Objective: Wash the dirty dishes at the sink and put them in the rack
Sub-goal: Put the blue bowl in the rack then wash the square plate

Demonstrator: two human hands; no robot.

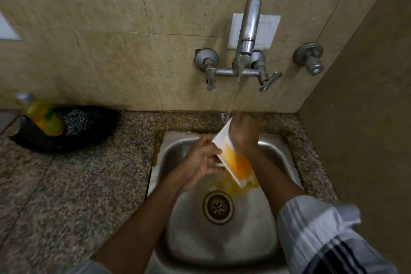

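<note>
- My left fingers (212, 158) curl around the near-left edge of the white plate (231, 158).
- My right hand (243, 132) grips its far edge under the tap's (249, 29) running stream.
- I see the plate tilted over the sink (222, 240), orange residue running toward the drain (218, 207).
- A soap bottle (42, 115) stands far left on the surface (77, 184).

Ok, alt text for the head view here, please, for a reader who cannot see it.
Two hands hold a white plate smeared with orange sauce, tilted under running water from the tap over a steel sink: the left hand grips its edge, the right hand its top. A soap bottle stands left.
</note>
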